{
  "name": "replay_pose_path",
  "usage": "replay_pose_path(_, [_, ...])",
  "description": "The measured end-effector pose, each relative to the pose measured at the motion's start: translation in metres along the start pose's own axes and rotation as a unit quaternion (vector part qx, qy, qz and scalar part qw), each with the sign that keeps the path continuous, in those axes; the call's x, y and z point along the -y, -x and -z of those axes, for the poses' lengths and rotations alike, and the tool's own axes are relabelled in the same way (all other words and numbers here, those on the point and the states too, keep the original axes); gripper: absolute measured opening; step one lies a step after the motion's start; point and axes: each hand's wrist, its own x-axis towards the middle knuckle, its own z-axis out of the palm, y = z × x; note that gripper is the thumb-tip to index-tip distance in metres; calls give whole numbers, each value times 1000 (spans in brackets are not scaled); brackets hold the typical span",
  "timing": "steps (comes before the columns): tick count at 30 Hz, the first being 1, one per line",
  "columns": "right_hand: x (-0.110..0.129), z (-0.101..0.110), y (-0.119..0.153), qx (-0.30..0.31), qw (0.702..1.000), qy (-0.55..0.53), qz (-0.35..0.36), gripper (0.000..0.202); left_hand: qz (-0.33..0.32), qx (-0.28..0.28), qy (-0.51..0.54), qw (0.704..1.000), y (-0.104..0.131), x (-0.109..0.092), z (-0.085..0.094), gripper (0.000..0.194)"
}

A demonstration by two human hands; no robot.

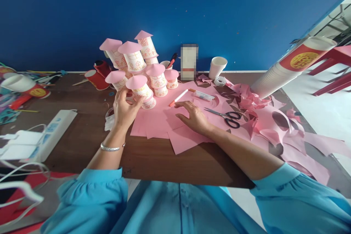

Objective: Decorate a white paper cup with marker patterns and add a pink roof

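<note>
Several small towers made of drawn-on paper cups with pink cone roofs stand together left of centre. My left hand (124,108) is closed at the front paper-cup tower (142,89), its thumb against the tower's side; some of its fingertips are hidden. Pink paper sheets (157,120) lie overlapping under and beside the towers. Over these sheets rests my right hand (196,117), holding nothing, with fingers apart and a little bent. A white marker with an orange end (178,97) lies just beyond it, and black-handled scissors (225,116) lie to its right.
Pink paper scraps (274,124) heap at the right beside a tall leaning stack of paper cups (293,67). A white cup (218,67) and a tape roll (220,81) stand at the back. On the left lies a power strip (55,131) with cables.
</note>
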Motion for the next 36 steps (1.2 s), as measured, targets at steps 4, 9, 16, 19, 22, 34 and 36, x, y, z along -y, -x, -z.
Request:
replay_pose_path(4, [-5,-1,0,0,1000,11,8,34,12,-8,28,1000,12,-1,14,55])
replay_pose_path(9, [-14,-7,-1,-2,999,24,27,32,14,-41,20,999,43,-15,34,31])
replay_pose_path(16, [-10,-8,-2,1,997,54,56,11,-192,233,61,951,77,-81,19,41])
replay_pose_path(19, [-10,6,1,1,995,80,60,14,-254,315,84,911,75,-99,2,28])
replay_pose_path(22, [-17,32,9,-18,991,117,55,17,-290,320,98,897,65,-107,-18,4])
replay_pose_path(34, [-70,149,-12,-175,939,291,-54,29,-310,224,146,912,62,-102,-76,9])
replay_pose_path(36, [-75,166,-40,-174,931,315,-69,29,-321,235,145,906,62,-108,-74,9])
